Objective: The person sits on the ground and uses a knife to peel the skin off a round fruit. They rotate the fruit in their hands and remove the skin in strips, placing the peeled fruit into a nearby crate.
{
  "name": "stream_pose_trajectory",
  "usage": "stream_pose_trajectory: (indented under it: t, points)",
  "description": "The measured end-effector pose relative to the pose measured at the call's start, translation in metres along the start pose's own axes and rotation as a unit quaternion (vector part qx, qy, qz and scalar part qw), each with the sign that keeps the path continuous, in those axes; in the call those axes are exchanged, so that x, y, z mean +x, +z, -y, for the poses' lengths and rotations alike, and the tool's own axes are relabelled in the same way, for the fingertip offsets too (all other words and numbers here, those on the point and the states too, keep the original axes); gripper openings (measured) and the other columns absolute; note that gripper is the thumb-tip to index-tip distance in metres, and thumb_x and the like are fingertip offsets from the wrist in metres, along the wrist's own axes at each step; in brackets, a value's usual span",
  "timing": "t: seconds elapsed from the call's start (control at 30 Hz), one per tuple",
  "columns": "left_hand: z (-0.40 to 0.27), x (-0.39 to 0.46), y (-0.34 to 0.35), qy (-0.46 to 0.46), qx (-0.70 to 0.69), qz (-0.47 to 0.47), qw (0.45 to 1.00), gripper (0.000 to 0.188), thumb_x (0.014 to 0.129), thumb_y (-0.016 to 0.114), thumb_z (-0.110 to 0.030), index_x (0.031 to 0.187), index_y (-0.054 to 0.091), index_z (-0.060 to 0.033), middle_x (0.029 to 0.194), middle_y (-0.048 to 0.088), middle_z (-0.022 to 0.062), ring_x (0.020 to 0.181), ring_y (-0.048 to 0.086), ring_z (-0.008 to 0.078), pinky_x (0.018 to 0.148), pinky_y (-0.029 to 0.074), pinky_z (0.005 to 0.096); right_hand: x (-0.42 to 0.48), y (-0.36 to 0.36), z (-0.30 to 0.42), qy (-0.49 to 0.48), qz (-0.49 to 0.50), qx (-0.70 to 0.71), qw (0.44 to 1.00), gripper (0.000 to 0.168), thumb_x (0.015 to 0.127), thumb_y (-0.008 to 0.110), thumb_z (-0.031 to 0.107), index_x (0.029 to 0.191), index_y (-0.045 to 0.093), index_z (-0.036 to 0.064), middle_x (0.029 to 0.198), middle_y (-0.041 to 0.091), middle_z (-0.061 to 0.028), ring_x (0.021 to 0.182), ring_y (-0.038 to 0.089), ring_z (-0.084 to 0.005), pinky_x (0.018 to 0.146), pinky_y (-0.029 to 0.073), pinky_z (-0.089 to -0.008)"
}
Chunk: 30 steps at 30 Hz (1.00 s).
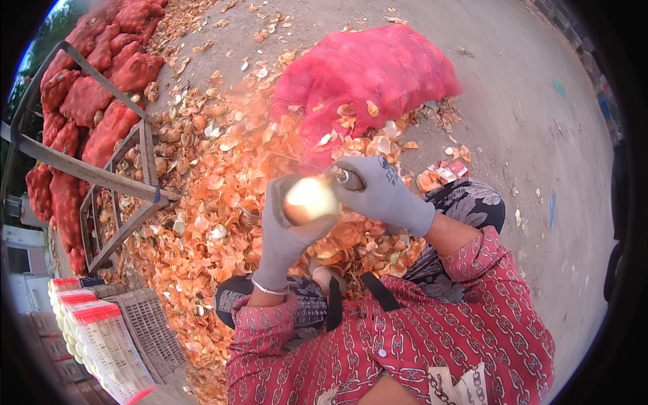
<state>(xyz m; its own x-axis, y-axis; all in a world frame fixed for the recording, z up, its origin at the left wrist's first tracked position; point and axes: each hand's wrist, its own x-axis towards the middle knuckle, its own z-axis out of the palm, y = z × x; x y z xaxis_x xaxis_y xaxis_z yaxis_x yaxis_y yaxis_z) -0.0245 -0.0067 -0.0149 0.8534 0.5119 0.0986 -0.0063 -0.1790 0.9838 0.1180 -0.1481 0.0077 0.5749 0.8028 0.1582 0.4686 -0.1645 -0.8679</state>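
Note:
My left hand (283,223), in a grey coated work glove, cups a partly peeled onion (311,202). Its top is bare and pale, while brown-orange skin still shows low on its left side. Close against the onion's right side, my right hand (377,190), gloved the same way, grips a knife-like tool (347,178) by its handle. A metal collar shows at the fist, and a thin blurred streak, perhaps its blade, runs left above the onion. Loose onion skins (223,253) lie thick on the ground beneath both hands.
Ahead lies a red mesh sack (369,76) with skins on its near side. At left, a metal-and-wood frame (147,157) stands before piled red sacks (101,101). White plastic crates (109,344) and a grey crate (147,324) stand lower left. A small red box (453,171) lies near my right knee.

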Motion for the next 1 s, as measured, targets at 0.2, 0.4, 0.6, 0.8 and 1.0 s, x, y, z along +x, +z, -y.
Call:
stream_pose_trajectory:
  t: [0.2,0.4,0.6,0.8,1.0]
  points:
    - [-0.01,0.005,-0.001,-0.102,-0.182,0.056,0.976,0.073,0.063,0.083,-0.006,0.128,0.051,-0.0019,0.119,0.058,0.007,0.108,0.059,0.0175,0.094,0.05,0.0329,-0.003,-0.012,0.002,0.126,0.007,0.162,0.979,0.018,0.086,0.065,0.016,0.084,0.06,-0.001,0.067,0.06,-0.0055,0.063,0.059,-0.0141,0.058,0.043,-0.0342]
    - [0.006,0.004,0.017,-0.147,-0.268,0.076,0.949,0.071,0.068,0.076,0.001,0.133,0.049,-0.0027,0.119,0.059,0.0077,0.112,0.059,0.0192,0.094,0.052,0.0324,-0.004,-0.012,0.014,0.168,0.024,0.259,0.951,0.02,0.087,0.066,0.018,0.09,0.063,-0.001,0.072,0.061,-0.0006,0.066,0.058,-0.0059,0.057,0.046,-0.025]
    - [0.01,0.007,0.026,-0.198,-0.302,0.051,0.931,0.066,0.071,0.072,0.002,0.133,0.049,-0.0032,0.121,0.059,0.0101,0.111,0.062,0.021,0.095,0.053,0.0341,0.002,-0.017,0.006,0.206,-0.096,0.324,0.918,0.021,0.089,0.066,0.019,0.094,0.063,-0.001,0.075,0.06,-0.001,0.06,0.058,-0.0075,0.051,0.049,-0.0249]
    - [0.014,0.011,0.004,-0.141,-0.358,0.018,0.923,0.075,0.064,0.076,-0.003,0.133,0.046,-0.0048,0.122,0.057,0.0105,0.113,0.061,0.0241,0.097,0.055,0.0393,0.007,-0.044,-0.033,0.135,-0.166,0.01,0.977,0.029,0.085,0.075,0.024,0.094,0.063,-0.001,0.072,0.059,-0.009,0.061,0.059,-0.0197,0.059,0.051,-0.0334]
    - [0.006,0.012,0.008,-0.139,-0.273,0.007,0.952,0.073,0.062,0.082,-0.005,0.127,0.05,-0.0047,0.119,0.058,0.0083,0.11,0.061,0.0205,0.093,0.054,0.0348,-0.007,-0.011,-0.027,-0.01,-0.037,-0.025,0.999,0.042,0.082,0.078,0.028,0.11,0.064,0.0,0.091,0.066,-0.0169,0.083,0.066,-0.0305,0.074,0.051,-0.0381]
